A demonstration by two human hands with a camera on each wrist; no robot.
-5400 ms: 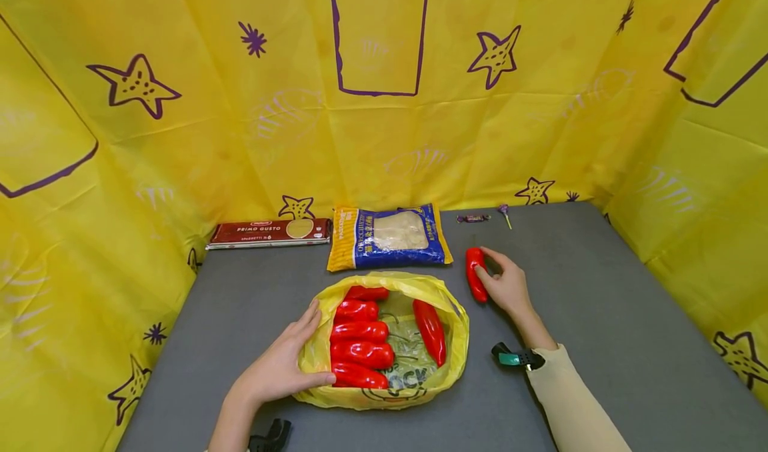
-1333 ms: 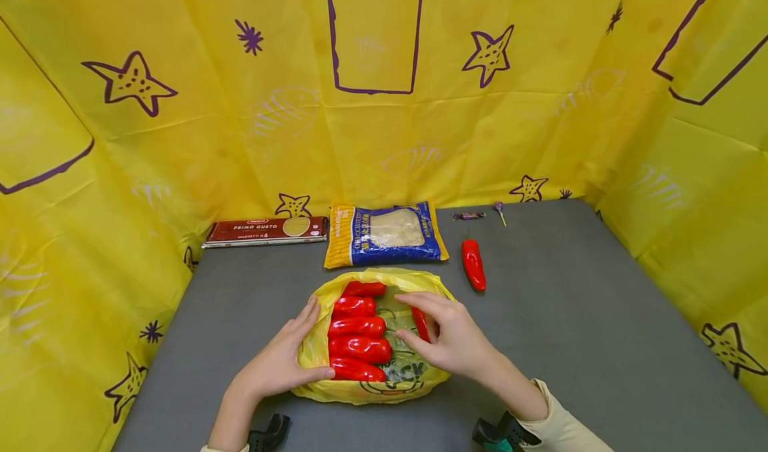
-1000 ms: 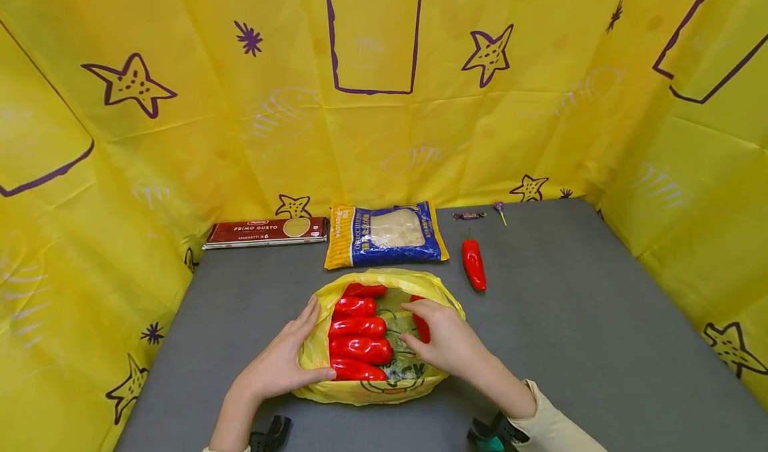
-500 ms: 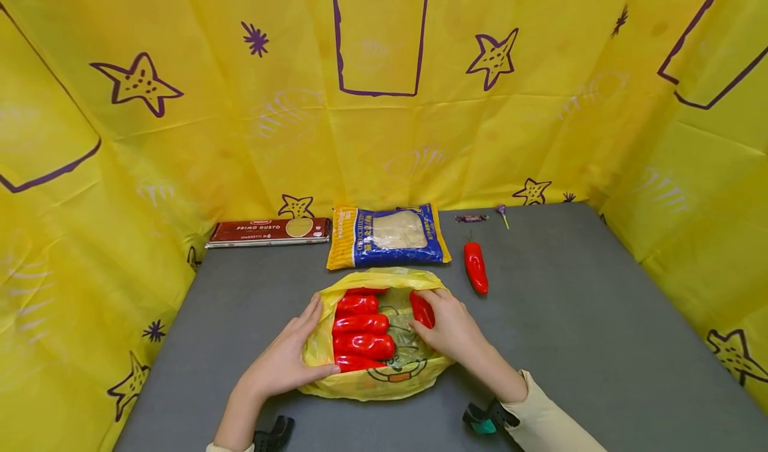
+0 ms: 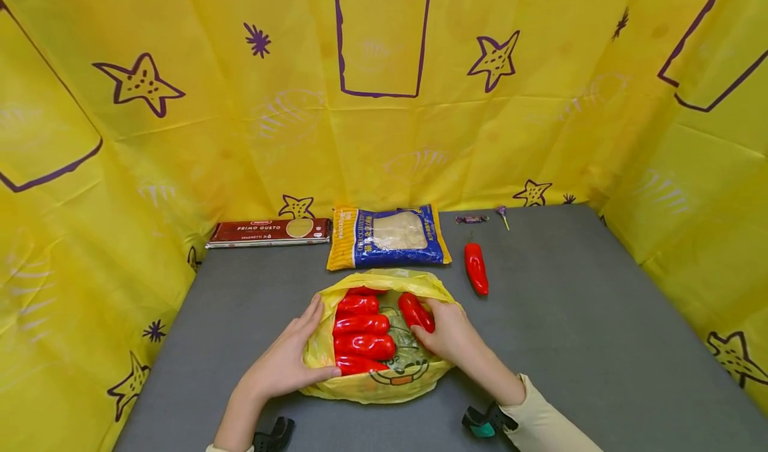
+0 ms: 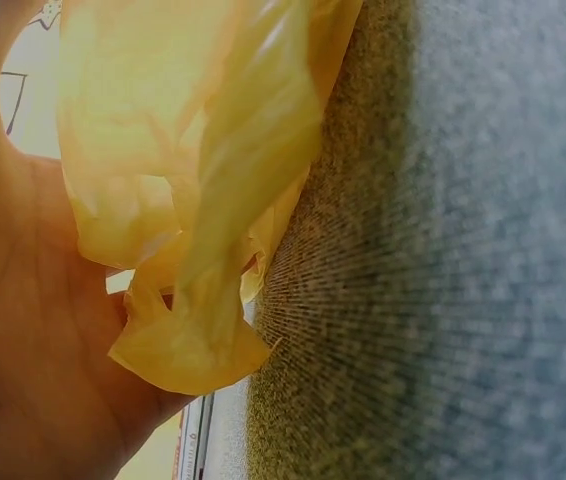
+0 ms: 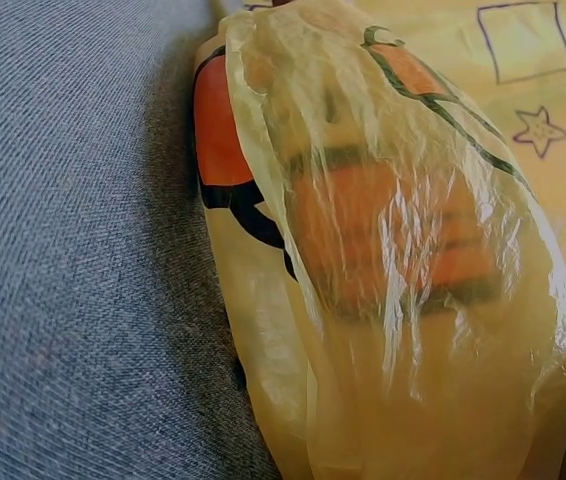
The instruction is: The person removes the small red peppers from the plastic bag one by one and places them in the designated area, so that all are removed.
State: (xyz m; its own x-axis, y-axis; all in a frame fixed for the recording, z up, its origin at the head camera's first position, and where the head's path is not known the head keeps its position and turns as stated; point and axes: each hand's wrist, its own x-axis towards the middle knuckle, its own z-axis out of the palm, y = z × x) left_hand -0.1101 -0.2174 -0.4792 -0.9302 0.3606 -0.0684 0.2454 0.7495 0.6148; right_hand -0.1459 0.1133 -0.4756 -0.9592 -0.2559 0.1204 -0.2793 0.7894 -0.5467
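Note:
A yellow plastic bag [image 5: 393,391] lies in the middle of the table with its mouth spread. Several red peppers [image 5: 366,347] lie side by side along its left part, stems inward. My left hand [image 5: 287,361] rests against the bag's left side, fingers straight along it and thumb at the front rim; its palm faces the plastic [image 6: 203,330] in the left wrist view. Inside the bag's right part my right hand [image 5: 451,335] grips another red pepper [image 5: 414,311], which lies slanted. The bag's printed side [image 7: 393,230] hides that hand's fingers in the right wrist view.
One red pepper [image 5: 477,270] lies right of the bag. Along the back are a brown spaghetti pack [image 5: 264,233], a blue-and-yellow pasta bag [image 5: 390,237], a wrapped candy [image 5: 472,219] and a lollipop [image 5: 503,217]. Yellow patterned cloth [image 5: 384,145] encloses the back and sides.
The right hand has left one pepper on the table right of the bag, reached into the bag, and gripped the pepper there, tilting its top leftward. The left hand stays at the bag's left side.

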